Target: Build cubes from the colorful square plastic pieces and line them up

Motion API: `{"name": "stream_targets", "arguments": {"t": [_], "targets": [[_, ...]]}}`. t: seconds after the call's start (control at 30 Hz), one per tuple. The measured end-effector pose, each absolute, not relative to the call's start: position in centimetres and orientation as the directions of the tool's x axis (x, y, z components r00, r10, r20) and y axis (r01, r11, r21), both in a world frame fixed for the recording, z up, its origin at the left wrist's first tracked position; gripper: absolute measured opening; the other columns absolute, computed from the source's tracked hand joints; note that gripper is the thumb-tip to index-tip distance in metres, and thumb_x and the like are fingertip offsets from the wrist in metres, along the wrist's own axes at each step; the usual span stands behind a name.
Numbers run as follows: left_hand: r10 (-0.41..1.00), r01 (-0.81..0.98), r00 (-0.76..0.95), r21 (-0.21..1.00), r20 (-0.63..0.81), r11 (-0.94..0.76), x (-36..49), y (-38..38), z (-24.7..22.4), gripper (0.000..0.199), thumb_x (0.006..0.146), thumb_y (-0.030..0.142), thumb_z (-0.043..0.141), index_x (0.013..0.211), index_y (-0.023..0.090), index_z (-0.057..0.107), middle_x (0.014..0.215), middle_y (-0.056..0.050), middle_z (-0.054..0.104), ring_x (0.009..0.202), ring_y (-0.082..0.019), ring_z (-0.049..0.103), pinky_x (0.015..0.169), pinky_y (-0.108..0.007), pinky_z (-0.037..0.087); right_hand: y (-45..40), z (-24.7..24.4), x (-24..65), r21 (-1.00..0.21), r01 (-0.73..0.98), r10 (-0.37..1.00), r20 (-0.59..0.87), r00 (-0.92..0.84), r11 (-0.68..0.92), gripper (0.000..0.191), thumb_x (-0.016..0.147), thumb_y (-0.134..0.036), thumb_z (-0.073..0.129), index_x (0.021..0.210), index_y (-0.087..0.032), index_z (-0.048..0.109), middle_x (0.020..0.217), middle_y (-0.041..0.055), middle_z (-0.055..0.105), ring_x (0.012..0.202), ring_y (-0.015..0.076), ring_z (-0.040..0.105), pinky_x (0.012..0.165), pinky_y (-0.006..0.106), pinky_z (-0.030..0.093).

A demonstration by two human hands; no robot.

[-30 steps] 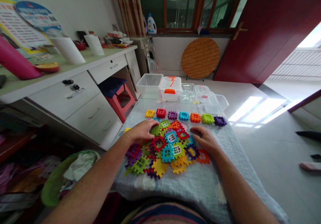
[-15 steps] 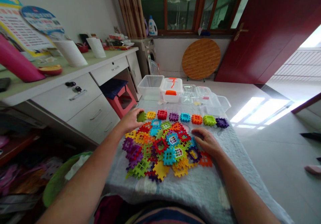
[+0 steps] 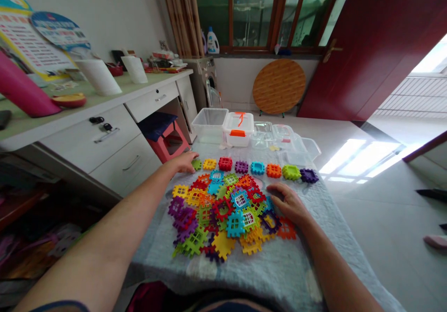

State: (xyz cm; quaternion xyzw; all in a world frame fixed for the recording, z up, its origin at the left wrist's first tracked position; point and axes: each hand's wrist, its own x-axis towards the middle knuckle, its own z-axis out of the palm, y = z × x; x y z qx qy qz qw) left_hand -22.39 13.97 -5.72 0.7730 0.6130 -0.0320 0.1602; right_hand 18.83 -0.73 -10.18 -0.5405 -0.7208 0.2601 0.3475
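Observation:
At the left end of a row of interlocking building blocks, my left hand (image 3: 184, 162) grips a green block (image 3: 197, 164), which is partly hidden by the fingers. Beside it the row runs on with a yellow block (image 3: 209, 164), a red block (image 3: 225, 164), a purple block (image 3: 241, 166) and several more. My right hand (image 3: 287, 201) lies at the right side of a heap of loose notched plastic panels (image 3: 223, 244), fingers stretched out and holding nothing. A dark purple panel (image 3: 270, 221) and an orange panel (image 3: 287, 228) are close to that hand.
Behind the row stand an open clear bin (image 3: 210, 121), a lidded box with orange clips (image 3: 238, 130) and other clear containers (image 3: 263, 135). A cabinet with drawers (image 3: 104, 139) and a pink stool (image 3: 169, 139) are at the left of the cloth-covered table (image 3: 251, 274).
My left hand has shifted slightly left, and the green block now sits lower and flatter at the row's end. The right hand remains beside the heap.

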Motion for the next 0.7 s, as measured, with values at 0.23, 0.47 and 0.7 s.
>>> {"name": "stream_targets", "arguments": {"t": [0.23, 0.47, 0.7], "targets": [[0.932, 0.965, 0.245, 0.164, -0.267, -0.206, -22.7, 14.5, -6.3, 0.059, 0.052, 0.022, 0.068, 0.111, 0.019, 0.065, 0.112, -0.008, 0.067, 0.108, -0.027, 0.061, 0.094, -0.033, 0.047, -0.8, -10.0, 18.7, -0.744, 0.601, 0.956, 0.224, -0.188, 0.292, 0.027, 0.076, -0.027, 0.056, 0.098, -0.021, 0.070, 0.102, 0.0082, 0.071, 0.098, 0.0252, 0.064, 0.094, 0.042, 0.049], [0.935, 0.968, 0.241, 0.133, -0.259, -0.213, -23.0, 14.5, -6.7, 0.058, 0.052, 0.021, 0.067, 0.110, 0.017, 0.065, 0.115, -0.010, 0.065, 0.107, -0.027, 0.061, 0.091, -0.031, 0.048, -0.8, -10.1, 18.7, -0.741, 0.602, 0.955, 0.233, -0.185, 0.297, 0.027, 0.076, -0.027, 0.056, 0.098, -0.020, 0.070, 0.101, 0.0085, 0.071, 0.098, 0.0250, 0.064, 0.094, 0.042, 0.049], [0.932, 0.964, 0.262, 0.117, -0.250, -0.240, -22.6, 14.8, -6.9, 0.058, 0.049, 0.020, 0.065, 0.107, 0.017, 0.064, 0.113, -0.011, 0.063, 0.104, -0.028, 0.061, 0.092, -0.032, 0.048, -0.7, -10.2, 18.8, -0.740, 0.605, 0.956, 0.229, -0.186, 0.295, 0.027, 0.076, -0.028, 0.056, 0.099, -0.021, 0.069, 0.103, 0.0084, 0.071, 0.099, 0.0255, 0.063, 0.095, 0.043, 0.048]]}}
